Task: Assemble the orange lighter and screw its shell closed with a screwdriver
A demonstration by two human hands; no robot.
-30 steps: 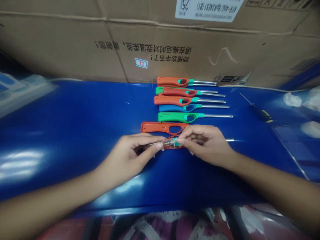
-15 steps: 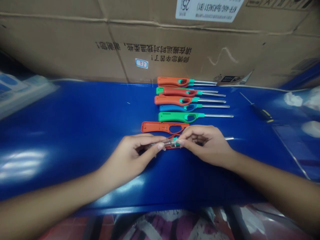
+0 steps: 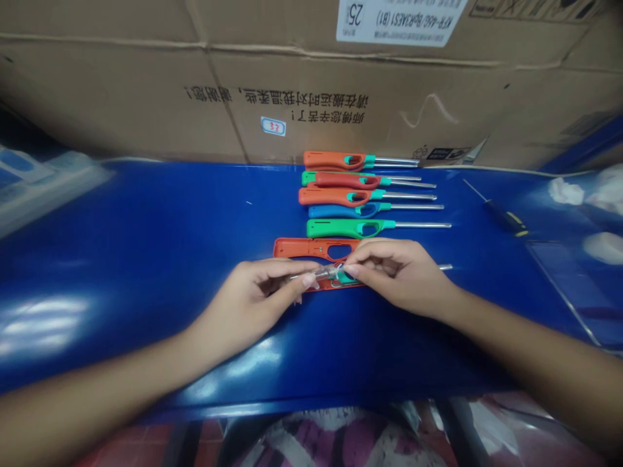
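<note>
Clear part point(image 3: 325, 274) is still pinched in the left hand point(image 3: 263, 288), right hand point(image 3: 399, 269) seemingly pinching its whitish end, over the lower orange shell half point(image 3: 321, 286), mid-depth between the worktop's point(image 3: 146, 240) edges. Slightly more teal piece point(image 3: 348, 279) shows now; probably the same fiddly step.

A cardboard box point(image 3: 146, 97) stands along a blue table point(image 3: 160, 220), where a screwdriver point(image 3: 506, 218) lies near a crumpled white wad point(image 3: 565, 191)
</note>
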